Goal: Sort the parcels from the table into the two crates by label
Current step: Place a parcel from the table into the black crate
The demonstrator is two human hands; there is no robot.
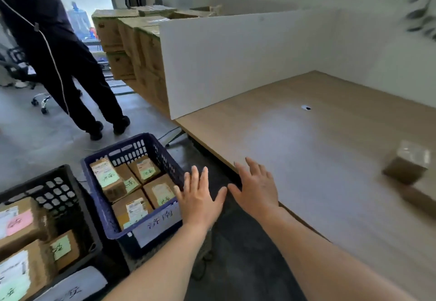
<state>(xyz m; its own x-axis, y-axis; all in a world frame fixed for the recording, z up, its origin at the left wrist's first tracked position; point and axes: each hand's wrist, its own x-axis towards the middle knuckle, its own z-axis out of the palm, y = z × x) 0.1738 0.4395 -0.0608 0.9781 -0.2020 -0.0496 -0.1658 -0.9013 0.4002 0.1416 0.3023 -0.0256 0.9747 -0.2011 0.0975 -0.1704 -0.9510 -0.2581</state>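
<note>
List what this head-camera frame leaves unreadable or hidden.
Head view, parcel on the table: motion-blurred, label unreadable.
Head view, second parcel: blurred, cut by the right edge.
Head view, black crate: cut by left and bottom edges, front label partly lost.
Head view, green notes in the blue crate: writing too small.
</note>
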